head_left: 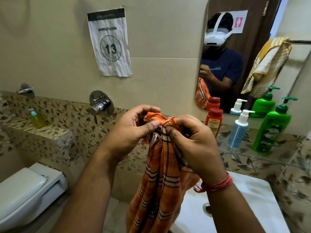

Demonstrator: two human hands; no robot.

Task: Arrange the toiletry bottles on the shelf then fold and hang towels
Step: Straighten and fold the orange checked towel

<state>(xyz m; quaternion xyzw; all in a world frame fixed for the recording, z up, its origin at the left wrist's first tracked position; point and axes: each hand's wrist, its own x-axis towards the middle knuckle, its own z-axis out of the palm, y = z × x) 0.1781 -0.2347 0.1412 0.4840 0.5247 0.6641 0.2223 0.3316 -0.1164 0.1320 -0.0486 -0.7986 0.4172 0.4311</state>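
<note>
An orange striped towel (161,174) is held bunched at its top edge by both hands, the rest hanging down below them. The left hand (133,130) is curled round the frayed upper corner, thumb pressed against the cloth; the right hand (193,142) is closed on the adjoining fold, fingertips pinching at the dark seam, and a red thread band (217,184) is worn on its wrist. Just right of the right hand a glass shelf (262,157) is fixed to the leaf-patterned tile, and three bottles are stood on it: a red bottle (214,121) nearest, a white-and-blue pump bottle (239,130) beyond it, a green pump bottle (271,130) farthest. Above these a mirror (235,78) is mounted, and further right a yellow checked towel (267,64) is draped over a rail. Below the right wrist a white basin (249,202) is seen. Left of the left hand a chrome mixer valve (100,103) is set in the wall, with a yellow soap bottle (37,118) on a tiled ledge further left and a white toilet cistern (32,190) lower down. Above the hands a paper sign (109,42) marked Workstation 13 is stuck to the beige wall.
</note>
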